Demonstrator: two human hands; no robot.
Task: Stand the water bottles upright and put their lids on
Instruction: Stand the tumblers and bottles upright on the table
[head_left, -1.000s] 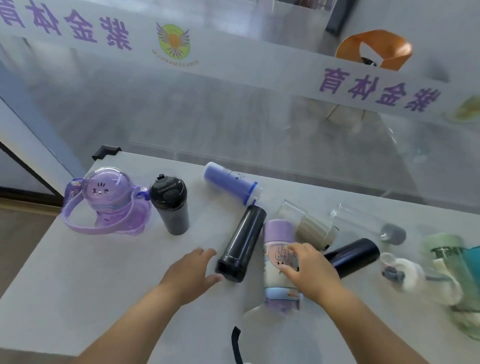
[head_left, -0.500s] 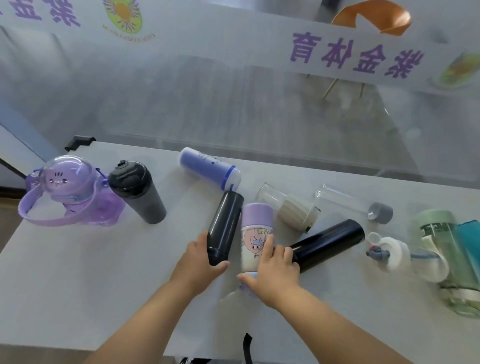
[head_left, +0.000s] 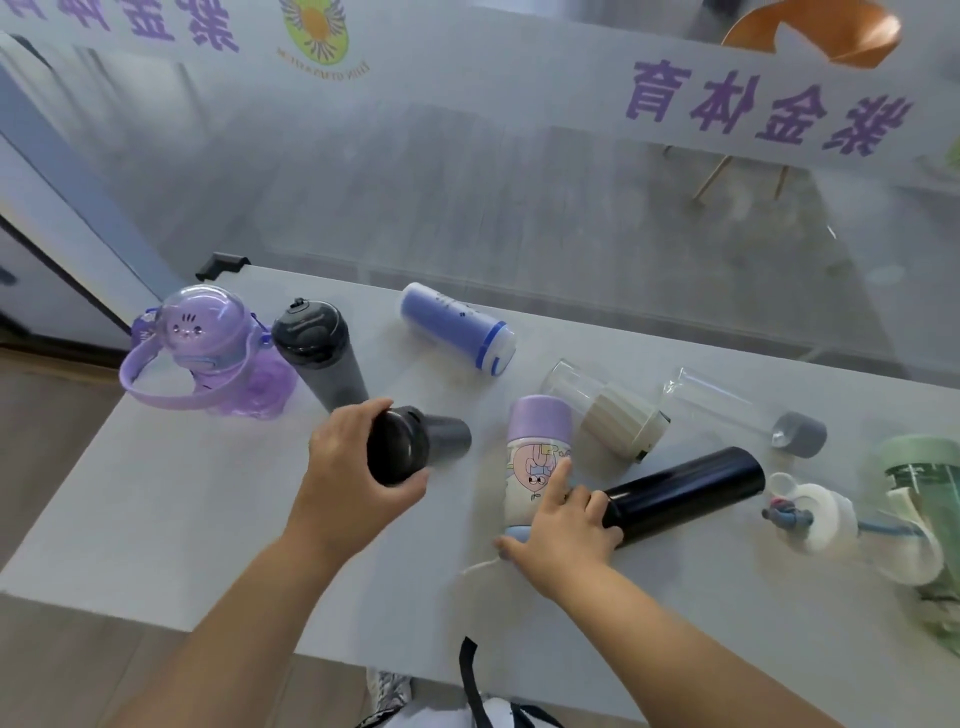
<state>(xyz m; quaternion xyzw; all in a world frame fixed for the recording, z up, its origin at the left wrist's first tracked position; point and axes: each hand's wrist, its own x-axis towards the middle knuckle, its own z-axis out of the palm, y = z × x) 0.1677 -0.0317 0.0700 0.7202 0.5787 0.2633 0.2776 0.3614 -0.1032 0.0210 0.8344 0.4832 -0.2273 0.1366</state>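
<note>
My left hand (head_left: 358, 467) grips a black bottle (head_left: 415, 447) and has its near end tilted up off the grey table (head_left: 156, 509). My right hand (head_left: 563, 525) rests on the lower end of a lying purple-capped cartoon bottle (head_left: 537, 452), forefinger stretched along its side. A second black bottle (head_left: 685, 491) lies just right of that hand. A dark grey lidded bottle (head_left: 322, 358) and a purple round-domed bottle (head_left: 208, 353) stand upright at the left.
A blue bottle (head_left: 457, 327), a clear bottle with a beige sleeve (head_left: 608, 410) and a clear tube with a grey cap (head_left: 748, 410) lie further back. A white lid (head_left: 815, 514) and a green bottle (head_left: 919, 499) sit at the right. A glass wall runs behind the table.
My left hand has closed round the black bottle and swung it up from lying flat, moving it left. My right hand stays on the cartoon bottle.
</note>
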